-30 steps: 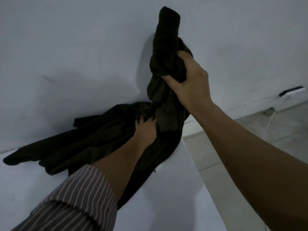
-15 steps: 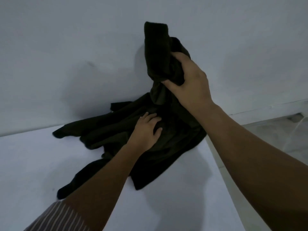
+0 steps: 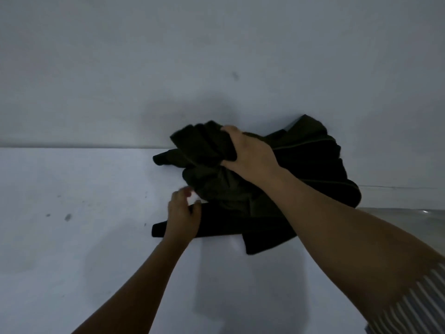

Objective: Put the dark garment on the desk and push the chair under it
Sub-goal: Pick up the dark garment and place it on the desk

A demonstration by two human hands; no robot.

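The dark garment (image 3: 277,179) is lying bunched on the white bench (image 3: 84,237), at its far right end against the pale wall (image 3: 192,56). Most of the cloth is resting on the surface; its right edge looks to be lying at or hanging just over the bench's right end, though the dim light is making that hard to judge.

The right hand (image 3: 248,153) is reaching over the heap, and its fingers (image 3: 230,128) are closing round a thick fold at the top of the pile, holding it just above the rest. The left hand (image 3: 183,215) is resting over a long dark strip of the garment near the front, thumb and fingers loosely curled. It is blurred, so I cannot tell whether it is pinching the cloth or only touching it.

To my eye the first half of the job is nearly finished: the garment is already on the bench, and only the letting go, perhaps a little tidying, is remaining. The second half is not yet begun as far as I can see; no chair is showing anywhere in view, so pushing it under is still waiting.
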